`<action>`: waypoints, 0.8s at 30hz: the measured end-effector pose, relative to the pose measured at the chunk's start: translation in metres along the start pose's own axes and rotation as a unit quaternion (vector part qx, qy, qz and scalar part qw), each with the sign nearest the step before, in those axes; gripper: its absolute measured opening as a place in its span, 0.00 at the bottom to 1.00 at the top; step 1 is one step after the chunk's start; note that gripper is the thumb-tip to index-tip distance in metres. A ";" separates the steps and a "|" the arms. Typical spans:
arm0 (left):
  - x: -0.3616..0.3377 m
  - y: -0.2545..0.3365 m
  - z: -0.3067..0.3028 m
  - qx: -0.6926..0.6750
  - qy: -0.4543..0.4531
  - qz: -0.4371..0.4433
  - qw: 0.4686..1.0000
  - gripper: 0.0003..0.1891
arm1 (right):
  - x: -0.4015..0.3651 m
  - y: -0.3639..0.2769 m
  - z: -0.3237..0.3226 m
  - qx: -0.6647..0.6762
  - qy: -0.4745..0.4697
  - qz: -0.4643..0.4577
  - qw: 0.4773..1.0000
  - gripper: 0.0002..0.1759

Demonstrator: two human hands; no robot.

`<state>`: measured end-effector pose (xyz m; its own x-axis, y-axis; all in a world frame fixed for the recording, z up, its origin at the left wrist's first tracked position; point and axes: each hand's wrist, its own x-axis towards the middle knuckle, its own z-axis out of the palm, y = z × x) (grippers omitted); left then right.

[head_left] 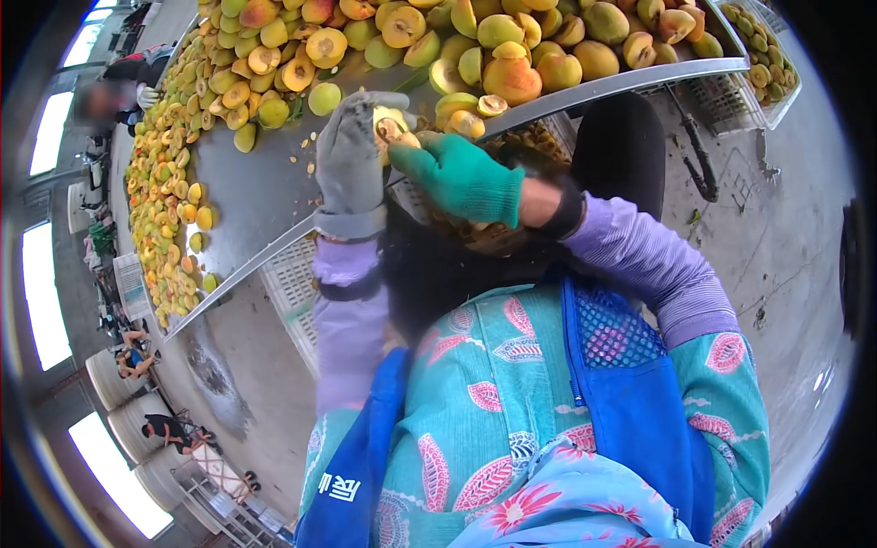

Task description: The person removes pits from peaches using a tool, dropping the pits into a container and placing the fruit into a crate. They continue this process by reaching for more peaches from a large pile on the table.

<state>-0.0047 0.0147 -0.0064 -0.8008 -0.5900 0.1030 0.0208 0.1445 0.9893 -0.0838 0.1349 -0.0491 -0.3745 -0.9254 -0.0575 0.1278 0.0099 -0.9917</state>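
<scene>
In the head view my left hand [350, 160], in a grey glove, is closed around a cut yellow peach [390, 121] just over the table's near edge. The brownish pit hollow in its flesh faces my right hand. My right hand [468, 181], in a green knitted glove, has its thumb and fingers pressed together against the same fruit. Its fingertips are partly hidden, so whether they grip a separate piece does not show. Beyond both hands lies a heap of whole and halved peaches [402, 26].
The metal table [247, 178] has a raised rim [621, 84]. Below it stand white plastic crates [292, 288], and one crate of fruit [763, 55] sits at the right. A dark bar [699, 155] lies near the floor. Other people [169, 429] are at the left.
</scene>
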 end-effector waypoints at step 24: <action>0.010 0.009 0.011 0.122 -0.107 0.032 0.986 0.10 | -0.012 -0.005 -0.012 0.080 -0.081 0.124 0.986 0.26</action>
<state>-0.0196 0.0190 0.0022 -0.9113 -0.3958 0.1137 -0.0491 0.3785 0.9243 -0.0909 0.1506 -0.0447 -0.1637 -0.9506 -0.2638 0.3457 0.1952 -0.9178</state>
